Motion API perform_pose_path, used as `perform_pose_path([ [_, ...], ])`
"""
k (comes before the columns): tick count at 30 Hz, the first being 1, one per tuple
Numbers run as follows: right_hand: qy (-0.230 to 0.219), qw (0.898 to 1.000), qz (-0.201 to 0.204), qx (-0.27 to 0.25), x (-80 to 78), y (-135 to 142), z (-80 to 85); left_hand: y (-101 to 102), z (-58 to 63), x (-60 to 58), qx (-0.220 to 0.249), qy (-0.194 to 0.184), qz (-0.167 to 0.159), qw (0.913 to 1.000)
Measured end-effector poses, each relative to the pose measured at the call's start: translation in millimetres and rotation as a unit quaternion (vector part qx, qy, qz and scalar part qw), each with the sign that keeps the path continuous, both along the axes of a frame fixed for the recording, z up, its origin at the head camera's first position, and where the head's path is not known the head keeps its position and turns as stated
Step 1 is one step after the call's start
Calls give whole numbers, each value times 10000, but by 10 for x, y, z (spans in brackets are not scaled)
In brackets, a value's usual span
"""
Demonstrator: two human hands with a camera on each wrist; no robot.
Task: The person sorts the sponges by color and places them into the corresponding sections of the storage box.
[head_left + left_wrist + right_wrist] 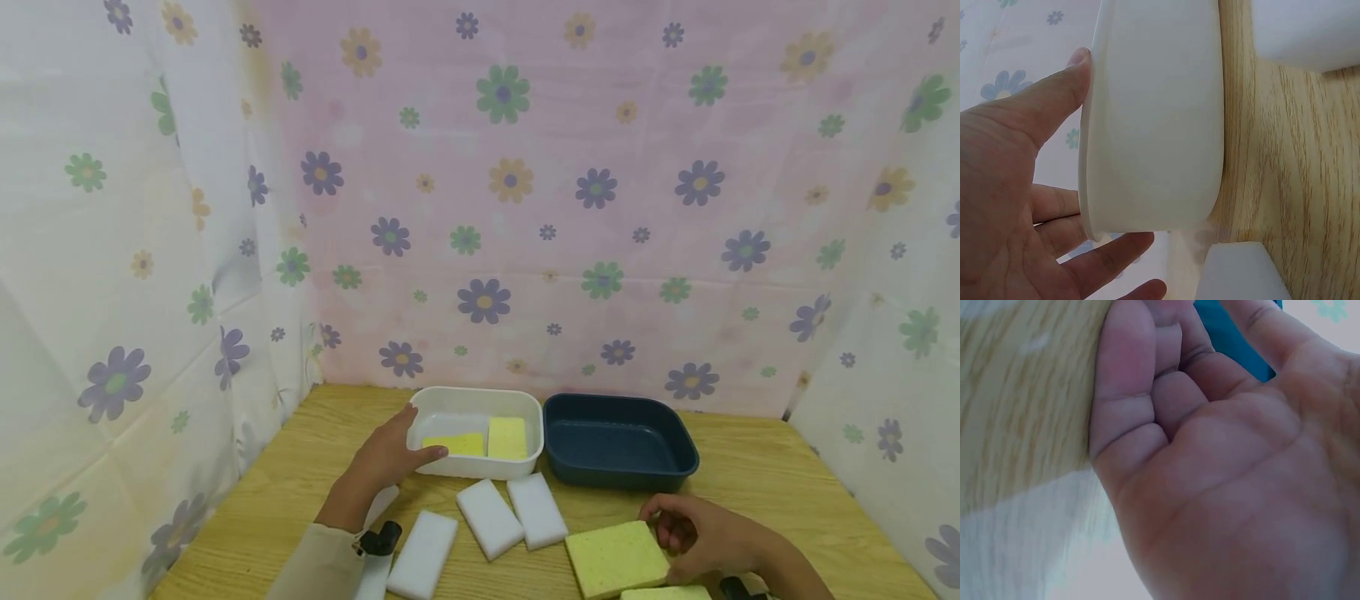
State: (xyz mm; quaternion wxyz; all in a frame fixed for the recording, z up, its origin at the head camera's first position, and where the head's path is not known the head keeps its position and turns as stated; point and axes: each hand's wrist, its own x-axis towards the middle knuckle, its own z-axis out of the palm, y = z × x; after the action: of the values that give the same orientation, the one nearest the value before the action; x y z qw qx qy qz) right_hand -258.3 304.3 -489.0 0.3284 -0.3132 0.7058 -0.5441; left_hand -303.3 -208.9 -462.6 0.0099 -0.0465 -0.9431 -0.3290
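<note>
Here, the left hand spreads wide against the white tub; the right hand curls at a yellow sponge (whether pinching, unclear).

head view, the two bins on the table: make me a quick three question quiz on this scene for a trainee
1. True or false: the dark blue rectangular plastic bin stands to the right of the white rectangular plastic bin, as seen in the head view.
2. How many yellow rectangular sponges show inside the white bin?
3. Fill in: the white bin's rim is touched by the person's ____.

Key:
1. True
2. Two
3. Left hand
</note>
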Motion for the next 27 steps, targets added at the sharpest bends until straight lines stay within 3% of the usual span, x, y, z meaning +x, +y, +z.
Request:
perform_pose_path([
  [27,-226,9995,86,-201,7,63,-5,9,28,28,36,-64,-19,10000],
])
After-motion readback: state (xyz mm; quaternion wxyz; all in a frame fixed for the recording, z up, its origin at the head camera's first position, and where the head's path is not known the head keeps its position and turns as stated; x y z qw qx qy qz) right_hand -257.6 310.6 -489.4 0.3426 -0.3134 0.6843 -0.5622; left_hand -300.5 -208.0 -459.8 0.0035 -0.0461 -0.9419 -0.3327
